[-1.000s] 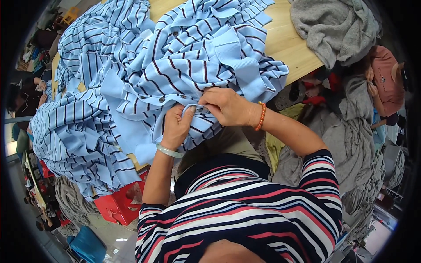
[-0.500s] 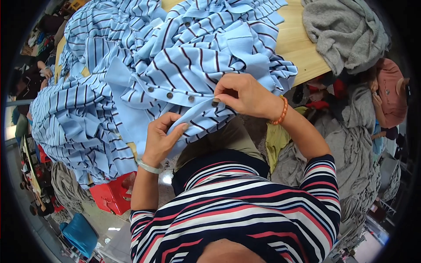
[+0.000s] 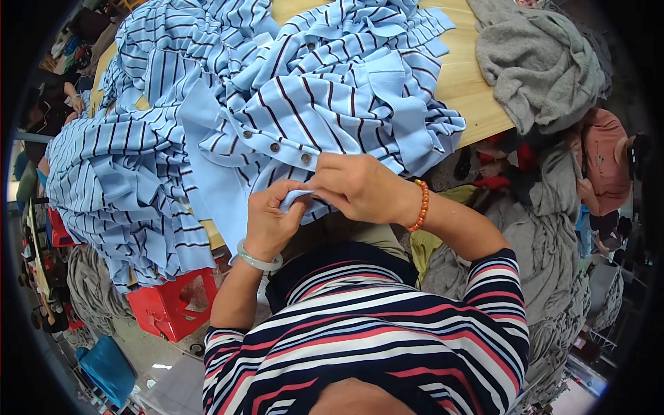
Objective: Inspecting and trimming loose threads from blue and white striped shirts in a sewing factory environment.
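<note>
The person is wearing a striped knit top (image 3: 373, 311). Both hands are meeting just above the lap, at the near edge of a light blue striped cardigan (image 3: 304, 111). The left hand (image 3: 274, 216) is pinching a fold of its plain edge between thumb and fingers, almost closed. The right hand (image 3: 361, 187) is curling beside it, thumb and forefinger closing on the same edge. Dark buttons (image 3: 274, 147) are lying in a row just beyond the hands. The cardigan is spreading over the wooden surface (image 3: 467, 93), and more blue striped garments (image 3: 131, 187) are heaping at the left. Farther, a grey knit garment (image 3: 539, 66) is resting on the right side.
</note>
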A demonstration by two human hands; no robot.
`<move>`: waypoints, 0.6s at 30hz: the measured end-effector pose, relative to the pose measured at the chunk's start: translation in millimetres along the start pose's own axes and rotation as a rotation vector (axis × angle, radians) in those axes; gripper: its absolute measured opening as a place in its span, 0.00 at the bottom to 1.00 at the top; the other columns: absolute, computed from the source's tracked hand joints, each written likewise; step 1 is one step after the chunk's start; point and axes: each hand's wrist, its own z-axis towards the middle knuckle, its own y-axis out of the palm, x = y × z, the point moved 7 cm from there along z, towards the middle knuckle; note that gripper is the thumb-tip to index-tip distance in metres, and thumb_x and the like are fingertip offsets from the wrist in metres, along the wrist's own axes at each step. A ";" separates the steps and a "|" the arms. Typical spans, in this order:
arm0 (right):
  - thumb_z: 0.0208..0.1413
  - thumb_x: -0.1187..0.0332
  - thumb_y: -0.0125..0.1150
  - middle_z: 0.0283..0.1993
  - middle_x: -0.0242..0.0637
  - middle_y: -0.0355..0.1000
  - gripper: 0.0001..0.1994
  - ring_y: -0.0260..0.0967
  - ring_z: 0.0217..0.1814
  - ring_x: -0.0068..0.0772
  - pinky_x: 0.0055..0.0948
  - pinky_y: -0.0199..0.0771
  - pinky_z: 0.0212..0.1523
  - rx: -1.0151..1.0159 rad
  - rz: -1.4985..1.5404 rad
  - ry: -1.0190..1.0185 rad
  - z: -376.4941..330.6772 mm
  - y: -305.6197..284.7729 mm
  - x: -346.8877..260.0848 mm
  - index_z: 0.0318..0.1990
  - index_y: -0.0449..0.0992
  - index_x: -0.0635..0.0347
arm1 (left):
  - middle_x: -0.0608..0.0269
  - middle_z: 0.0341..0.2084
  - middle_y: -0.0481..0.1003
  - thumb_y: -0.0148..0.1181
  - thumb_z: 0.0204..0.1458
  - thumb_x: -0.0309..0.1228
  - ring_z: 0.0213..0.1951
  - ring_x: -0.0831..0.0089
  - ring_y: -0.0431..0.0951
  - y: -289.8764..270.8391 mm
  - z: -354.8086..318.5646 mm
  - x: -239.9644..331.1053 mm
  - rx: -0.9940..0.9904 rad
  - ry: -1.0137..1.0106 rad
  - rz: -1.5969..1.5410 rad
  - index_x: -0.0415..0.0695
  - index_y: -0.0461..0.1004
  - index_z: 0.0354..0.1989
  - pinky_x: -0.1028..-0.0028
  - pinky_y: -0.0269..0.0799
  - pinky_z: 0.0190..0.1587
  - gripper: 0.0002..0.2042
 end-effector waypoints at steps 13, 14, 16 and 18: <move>0.45 0.74 0.54 0.32 0.50 0.68 0.06 0.69 0.35 0.53 0.42 0.70 0.35 -0.126 -0.063 0.021 -13.8 5.3 9.2 0.31 0.71 0.66 | 0.60 0.31 0.77 0.62 0.48 0.27 0.28 0.69 0.78 18.1 26.6 -26.0 -0.285 -0.313 -0.585 0.35 0.73 0.40 0.72 0.74 0.32 0.13; 0.45 0.74 0.54 0.32 0.50 0.68 0.06 0.69 0.35 0.53 0.42 0.70 0.35 -0.106 -0.087 0.024 -14.5 2.9 10.4 0.31 0.71 0.66 | 0.59 0.31 0.77 0.62 0.49 0.29 0.28 0.69 0.78 23.9 27.7 -25.3 -0.268 -0.462 -0.826 0.33 0.73 0.41 0.73 0.75 0.32 0.13; 0.46 0.74 0.53 0.32 0.49 0.68 0.06 0.69 0.34 0.53 0.43 0.69 0.36 -0.094 -0.030 -0.047 -15.6 3.9 6.9 0.32 0.70 0.66 | 0.57 0.31 0.77 0.62 0.50 0.29 0.28 0.69 0.78 26.3 33.4 -58.9 -0.220 -0.441 -0.810 0.33 0.72 0.41 0.73 0.75 0.32 0.14; 0.46 0.74 0.53 0.32 0.48 0.68 0.06 0.69 0.35 0.53 0.43 0.69 0.36 -0.041 -0.029 -0.044 -14.2 5.0 2.8 0.32 0.70 0.65 | 0.58 0.29 0.77 0.59 0.53 0.28 0.27 0.73 0.78 23.9 37.9 -63.7 -0.126 -0.367 -0.820 0.33 0.73 0.39 0.77 0.74 0.32 0.10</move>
